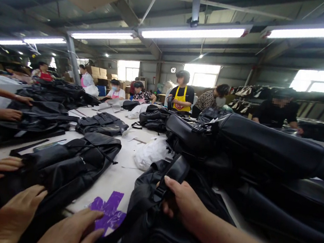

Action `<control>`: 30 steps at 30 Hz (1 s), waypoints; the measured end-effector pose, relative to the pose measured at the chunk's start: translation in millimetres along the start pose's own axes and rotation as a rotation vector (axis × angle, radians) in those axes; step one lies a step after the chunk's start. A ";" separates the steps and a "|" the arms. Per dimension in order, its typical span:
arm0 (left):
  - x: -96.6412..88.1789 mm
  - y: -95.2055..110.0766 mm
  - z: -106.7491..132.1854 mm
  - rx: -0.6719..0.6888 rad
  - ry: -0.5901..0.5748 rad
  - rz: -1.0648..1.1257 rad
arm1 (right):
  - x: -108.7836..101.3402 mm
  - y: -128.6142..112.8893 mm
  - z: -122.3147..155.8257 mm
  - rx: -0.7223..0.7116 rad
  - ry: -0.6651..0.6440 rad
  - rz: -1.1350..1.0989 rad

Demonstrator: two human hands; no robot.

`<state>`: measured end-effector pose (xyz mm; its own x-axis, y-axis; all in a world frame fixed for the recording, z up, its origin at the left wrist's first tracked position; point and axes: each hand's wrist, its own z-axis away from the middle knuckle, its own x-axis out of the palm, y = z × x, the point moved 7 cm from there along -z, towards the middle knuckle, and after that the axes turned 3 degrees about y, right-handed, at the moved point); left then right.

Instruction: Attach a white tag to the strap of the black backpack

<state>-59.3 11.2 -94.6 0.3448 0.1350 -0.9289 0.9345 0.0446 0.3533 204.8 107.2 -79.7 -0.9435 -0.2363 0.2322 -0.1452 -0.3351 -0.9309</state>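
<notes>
The right hand (183, 203) is pinching a buckled strap (178, 169), the black backpack (171, 241) lying beneath it on the counter (122, 179); the left hand (71, 230), fingers loosely parted, is sitting beside purple plastic (108, 209).

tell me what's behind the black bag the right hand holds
Behind the black bag in the right hand, a crumpled white bundle lies on the table, with piled black bags farther right. Its inside and the tabletop beneath are hidden.

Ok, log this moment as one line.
right hand: gripping black strap | left hand: near purple plastic | surface: white table
</notes>
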 end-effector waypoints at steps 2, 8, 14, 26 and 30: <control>-17.7 30.1 -5.9 0.039 0.052 0.093 | 1.3 0.1 1.2 -0.009 -0.023 -0.002; -30.7 125.5 -18.6 0.203 -0.138 0.511 | 6.3 -2.2 6.2 -0.082 -0.063 0.056; 0.8 131.6 -26.4 0.099 -0.292 0.626 | -1.9 -9.9 14.8 -0.191 -0.030 0.200; 20.1 115.9 -21.0 0.028 -0.469 0.849 | 11.1 -18.2 24.4 -0.311 -0.196 0.217; 36.6 112.9 -19.4 -0.038 -0.588 0.933 | 9.4 -9.6 17.8 -0.208 -0.188 0.156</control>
<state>57.1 40.4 -86.6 0.9112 -0.3599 -0.2003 0.2856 0.2014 0.9370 202.7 91.9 -63.6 -0.8906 -0.4408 0.1122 -0.0792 -0.0927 -0.9925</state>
